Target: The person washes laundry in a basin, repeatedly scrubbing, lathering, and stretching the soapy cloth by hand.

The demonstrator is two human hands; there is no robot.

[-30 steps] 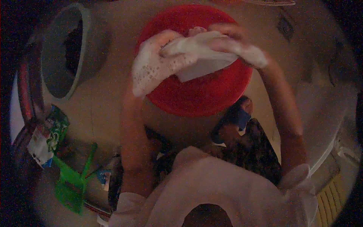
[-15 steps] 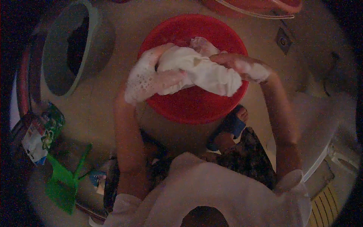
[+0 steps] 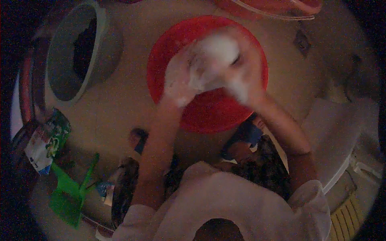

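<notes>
The left hand (image 3: 178, 82) and right hand (image 3: 250, 70) have drawn closer, bunching the white cloth (image 3: 219, 52) above the red basin (image 3: 209, 116), toward its far edge. The left grips it; blur hides the right's hold. Slippery suds (image 3: 240, 90) could let it slide free.

a grey tub (image 3: 107, 48) stands at the left with a dark heap (image 3: 83, 50) inside. below it is a green and white packet (image 3: 48, 140), just beside a green dustpan (image 3: 68, 197). part of a red container (image 3: 265, 6) shows at the top edge. a dark square (image 3: 301, 43) marks the floor (image 3: 120, 108); a yellow striped panel (image 3: 346, 219) sits lower right.
</notes>
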